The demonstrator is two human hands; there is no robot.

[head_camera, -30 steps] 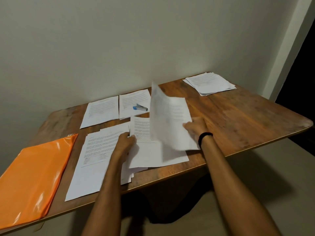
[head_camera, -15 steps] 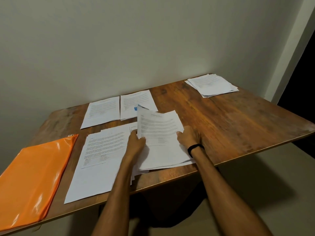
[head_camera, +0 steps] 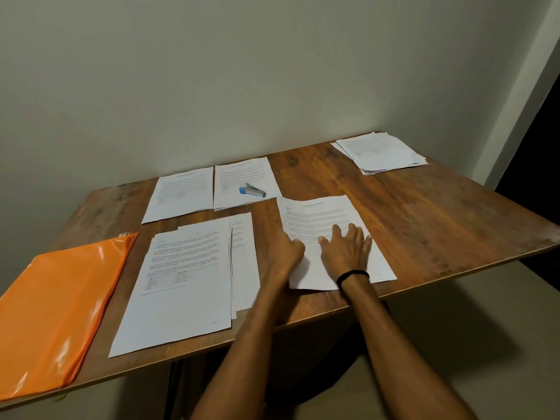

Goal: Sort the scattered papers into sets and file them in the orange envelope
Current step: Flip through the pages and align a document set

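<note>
A small set of printed sheets (head_camera: 321, 219) lies flat near the table's front edge, right of centre. My right hand (head_camera: 347, 253) rests on it, palm down with fingers spread. My left hand (head_camera: 283, 253) touches its left edge, fingers curled. Left of them sits a bigger pile of papers (head_camera: 185, 283). The glossy orange envelope (head_camera: 57, 307) lies at the front left corner, hanging over the edge. Two more sheets, one (head_camera: 181, 192) and another (head_camera: 242, 177), lie at the back. A further stack (head_camera: 378, 153) is at the far right corner.
A blue and grey stapler (head_camera: 252, 190) rests on the back middle sheet. The wooden table (head_camera: 424, 213) stands against a plain wall; its front and right edges drop to the floor. A dark doorway is at the far right.
The set held up in both hands has been moved right and laid flat on the bare wood. My right hand now presses it down; my left hand has slid to its left edge.
</note>
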